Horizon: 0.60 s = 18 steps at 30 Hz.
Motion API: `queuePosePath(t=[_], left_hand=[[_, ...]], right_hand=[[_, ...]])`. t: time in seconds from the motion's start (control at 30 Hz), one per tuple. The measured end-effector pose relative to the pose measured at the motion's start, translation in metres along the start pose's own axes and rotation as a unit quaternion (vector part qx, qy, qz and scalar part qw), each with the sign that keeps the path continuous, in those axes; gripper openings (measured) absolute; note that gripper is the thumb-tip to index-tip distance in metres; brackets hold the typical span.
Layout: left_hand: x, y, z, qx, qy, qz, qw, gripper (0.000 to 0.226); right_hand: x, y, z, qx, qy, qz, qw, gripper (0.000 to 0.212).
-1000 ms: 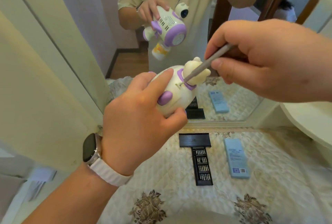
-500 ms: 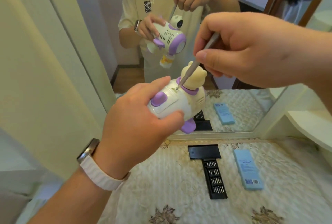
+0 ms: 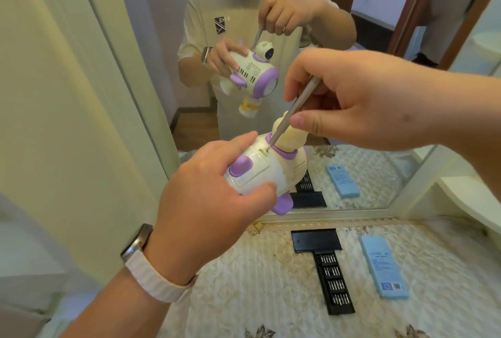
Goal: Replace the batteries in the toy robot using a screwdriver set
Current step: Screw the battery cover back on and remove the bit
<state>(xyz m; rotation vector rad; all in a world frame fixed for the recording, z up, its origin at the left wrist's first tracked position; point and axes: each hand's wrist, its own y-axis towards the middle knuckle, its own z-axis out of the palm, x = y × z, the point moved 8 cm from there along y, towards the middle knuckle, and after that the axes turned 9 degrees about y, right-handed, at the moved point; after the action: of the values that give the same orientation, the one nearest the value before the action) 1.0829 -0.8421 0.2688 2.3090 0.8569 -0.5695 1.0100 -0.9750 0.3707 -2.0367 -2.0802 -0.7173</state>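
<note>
The left hand (image 3: 206,202) curls its fingers round the toy robot (image 3: 260,172) and holds it in the air, over the far edge of the quilted cover (image 3: 244,291). The right hand (image 3: 366,104) pinches the screwdriver (image 3: 303,98) between thumb and fingers. Its tip sits on a tiny spot just below the toy's purple neck, likely a screw, though it is too small to be sure. Hold the toy tight, push the tool straight in, and turn slowly so the tip does not slip. The black bit tray (image 3: 334,283) below is a good place for the screw.
</note>
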Motion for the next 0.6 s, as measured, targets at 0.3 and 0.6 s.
queuePosePath(t=[0.3,0.6], left_hand=[[0.008,0.016,0.007,0.009,-0.012,0.01,1.0,0.066],[0.006,0.035,0.017,0.013,-0.028,0.03,0.999,0.064]], right_hand=[[-0.005,0.01,-0.003,-0.028,-0.047,-0.017,0.998,0.026],[-0.026,0.015,-0.003,-0.026,0.041,0.011,0.999,0.017]])
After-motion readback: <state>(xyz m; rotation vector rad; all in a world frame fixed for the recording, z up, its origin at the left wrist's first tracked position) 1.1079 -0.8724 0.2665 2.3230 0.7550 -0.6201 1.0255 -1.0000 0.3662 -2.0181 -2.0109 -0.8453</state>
